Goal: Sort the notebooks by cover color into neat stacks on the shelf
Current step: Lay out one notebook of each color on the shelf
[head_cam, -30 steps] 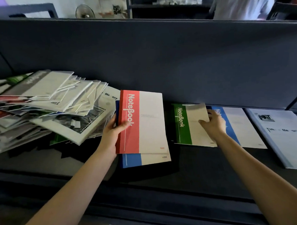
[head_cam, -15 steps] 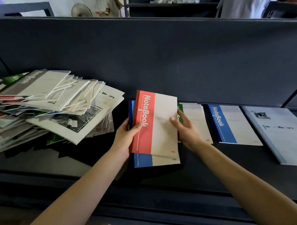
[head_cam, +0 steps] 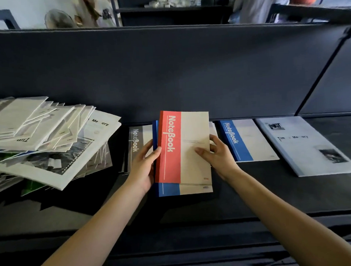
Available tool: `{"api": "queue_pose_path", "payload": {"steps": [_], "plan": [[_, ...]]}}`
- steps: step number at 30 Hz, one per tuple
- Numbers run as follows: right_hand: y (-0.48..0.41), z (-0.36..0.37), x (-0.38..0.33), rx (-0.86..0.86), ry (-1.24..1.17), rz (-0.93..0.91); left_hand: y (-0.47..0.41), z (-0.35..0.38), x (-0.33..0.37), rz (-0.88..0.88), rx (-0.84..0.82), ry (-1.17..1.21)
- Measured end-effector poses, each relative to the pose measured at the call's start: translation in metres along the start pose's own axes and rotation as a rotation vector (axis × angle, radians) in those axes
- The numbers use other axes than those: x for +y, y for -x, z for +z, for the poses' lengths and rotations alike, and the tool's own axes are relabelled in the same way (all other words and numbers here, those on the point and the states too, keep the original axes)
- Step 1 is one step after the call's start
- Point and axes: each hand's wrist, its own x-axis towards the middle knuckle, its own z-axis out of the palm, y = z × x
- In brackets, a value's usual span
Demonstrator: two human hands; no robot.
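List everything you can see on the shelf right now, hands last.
Red-banded cream paper notebook: one, red and cream, held centre, on top.
Blue-banded cream paper notebook: one, blue and cream, held beneath it.
Grey-banded white paper notebook: one, grey and white, flat, left of hands.
Second blue-banded notebook: one, blue and white, flat, right of hands.
Pale "Memory" notebook: one, whitish, far right.
Loose notebook pile: many, mostly white, far left.
Dark shelf: one, black, beneath everything.
Left hand: one, grips both held notebooks' left edges.
Right hand: one, pinches the red notebook's right edge.
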Motion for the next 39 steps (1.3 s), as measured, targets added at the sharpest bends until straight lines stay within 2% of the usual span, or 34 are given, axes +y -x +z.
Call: {"api": "queue_pose_path", "payload": {"steps": [7,13,18,21,24,28,30,33,39], "plan": [[0.013,-0.027,-0.004,0.165,-0.025,-0.046,-0.011,0.035,-0.007,-0.053,-0.105,-0.070],[0.039,-0.063,0.003,0.353,0.194,-0.063,-0.021,0.074,-0.028,-0.076,-0.288,-0.110],[0.057,-0.108,0.015,0.572,0.181,-0.004,-0.021,0.101,-0.049,-0.090,-0.294,-0.118],[0.051,-0.147,0.021,0.653,0.347,-0.023,-0.024,0.118,-0.048,-0.087,-0.262,-0.106],[0.028,-0.188,0.031,0.581,0.667,-0.004,-0.030,0.131,-0.044,-0.064,-0.229,-0.106],[0.008,-0.219,0.050,0.334,1.022,0.198,-0.038,0.145,-0.043,-0.049,-0.173,-0.127],[0.008,-0.225,0.060,0.329,1.146,0.183,-0.039,0.155,-0.045,-0.030,-0.153,-0.144],[0.006,-0.237,0.061,0.324,1.197,0.161,-0.040,0.171,-0.053,-0.027,-0.116,-0.146],[0.006,-0.289,0.064,0.344,1.139,0.212,-0.041,0.212,-0.076,-0.022,-0.121,-0.138]]}}
